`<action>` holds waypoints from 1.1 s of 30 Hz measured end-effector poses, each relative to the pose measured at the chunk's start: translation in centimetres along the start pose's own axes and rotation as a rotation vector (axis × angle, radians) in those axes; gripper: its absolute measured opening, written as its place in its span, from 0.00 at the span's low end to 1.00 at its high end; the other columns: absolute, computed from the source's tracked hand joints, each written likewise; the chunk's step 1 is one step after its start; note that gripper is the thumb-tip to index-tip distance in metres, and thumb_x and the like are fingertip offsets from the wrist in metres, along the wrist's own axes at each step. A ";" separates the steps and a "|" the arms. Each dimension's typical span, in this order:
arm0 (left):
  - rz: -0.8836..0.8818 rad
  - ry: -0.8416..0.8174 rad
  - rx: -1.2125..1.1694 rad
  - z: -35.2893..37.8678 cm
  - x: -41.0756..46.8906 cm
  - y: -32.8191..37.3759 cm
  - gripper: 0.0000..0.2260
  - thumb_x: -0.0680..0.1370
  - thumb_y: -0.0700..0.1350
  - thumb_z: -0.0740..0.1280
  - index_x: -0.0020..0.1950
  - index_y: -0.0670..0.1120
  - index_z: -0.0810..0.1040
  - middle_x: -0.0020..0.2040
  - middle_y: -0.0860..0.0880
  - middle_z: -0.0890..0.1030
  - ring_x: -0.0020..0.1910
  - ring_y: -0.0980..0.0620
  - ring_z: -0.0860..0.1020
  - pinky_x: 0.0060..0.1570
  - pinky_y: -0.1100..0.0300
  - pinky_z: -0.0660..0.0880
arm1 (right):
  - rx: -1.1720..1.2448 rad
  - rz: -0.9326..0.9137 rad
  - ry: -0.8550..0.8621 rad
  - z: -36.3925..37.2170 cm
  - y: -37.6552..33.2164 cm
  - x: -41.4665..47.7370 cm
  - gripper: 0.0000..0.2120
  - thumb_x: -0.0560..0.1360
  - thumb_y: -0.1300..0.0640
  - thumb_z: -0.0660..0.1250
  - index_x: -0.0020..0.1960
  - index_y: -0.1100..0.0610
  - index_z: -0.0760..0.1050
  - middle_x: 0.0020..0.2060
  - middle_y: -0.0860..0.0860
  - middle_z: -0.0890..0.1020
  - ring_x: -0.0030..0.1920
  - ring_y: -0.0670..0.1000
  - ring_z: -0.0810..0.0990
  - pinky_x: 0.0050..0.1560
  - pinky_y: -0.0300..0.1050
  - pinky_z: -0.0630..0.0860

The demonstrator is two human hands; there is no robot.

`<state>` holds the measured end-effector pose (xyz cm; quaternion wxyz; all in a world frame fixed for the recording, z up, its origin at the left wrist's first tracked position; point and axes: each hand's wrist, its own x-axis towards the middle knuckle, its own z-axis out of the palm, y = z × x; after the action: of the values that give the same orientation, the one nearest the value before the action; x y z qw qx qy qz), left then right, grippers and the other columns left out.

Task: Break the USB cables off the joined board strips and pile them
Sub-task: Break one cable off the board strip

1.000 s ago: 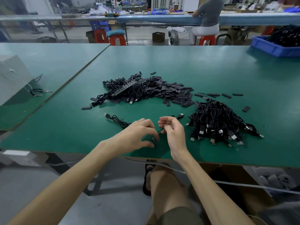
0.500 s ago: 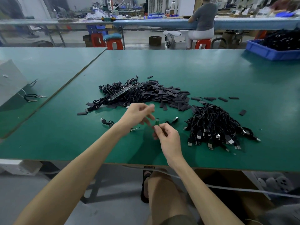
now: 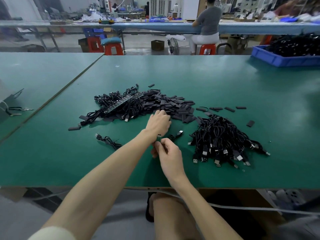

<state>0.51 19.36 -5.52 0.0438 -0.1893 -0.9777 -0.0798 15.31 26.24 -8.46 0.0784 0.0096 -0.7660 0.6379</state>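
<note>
The right hand (image 3: 168,153) pinches a small green board (image 3: 159,137) (its markings too small to read) near the USB cable pile (image 3: 223,141); the left hand (image 3: 158,122), loosely spread, touches black sleeve pieces (image 3: 174,104) on the desk (image 3: 225,80).

Bare table (image 3: 52,153) left of cable pile (image 3: 223,141)

Factory assembly floor: long green-topped workbenches (image 3: 190,75), blue parts bin (image 3: 277,60), red stools (image 3: 113,49), a seated worker (image 3: 208,19).
</note>
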 end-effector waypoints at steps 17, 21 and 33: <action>-0.350 -0.042 -0.279 -2.8 -6.3 -4.8 0.12 0.76 0.44 0.76 0.54 0.40 0.80 0.56 0.42 0.79 0.53 0.41 0.79 0.56 0.45 0.77 | 0.009 0.003 -0.002 -0.1 -0.7 -0.5 0.09 0.83 0.57 0.65 0.45 0.56 0.80 0.34 0.46 0.84 0.35 0.42 0.81 0.41 0.35 0.76; -0.397 -0.062 -0.371 -3.0 -6.8 -4.8 0.06 0.76 0.40 0.75 0.51 0.40 0.84 0.53 0.42 0.84 0.53 0.43 0.81 0.56 0.48 0.79 | 0.002 0.005 -0.004 -0.1 -0.7 -0.6 0.09 0.83 0.57 0.66 0.45 0.55 0.80 0.34 0.43 0.84 0.35 0.42 0.81 0.40 0.33 0.75; -0.263 -0.187 -1.386 -4.7 -11.5 -3.0 0.09 0.79 0.35 0.70 0.58 0.40 0.83 0.48 0.45 0.84 0.46 0.51 0.84 0.45 0.61 0.80 | 0.105 0.006 0.108 -0.4 -0.7 -0.6 0.05 0.82 0.55 0.68 0.55 0.56 0.75 0.40 0.49 0.85 0.34 0.42 0.81 0.40 0.34 0.76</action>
<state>10.29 11.58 -2.64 -0.1808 -0.0599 -0.7162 -0.6714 16.03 26.45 -7.81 0.1168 -0.0231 -0.7264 0.6769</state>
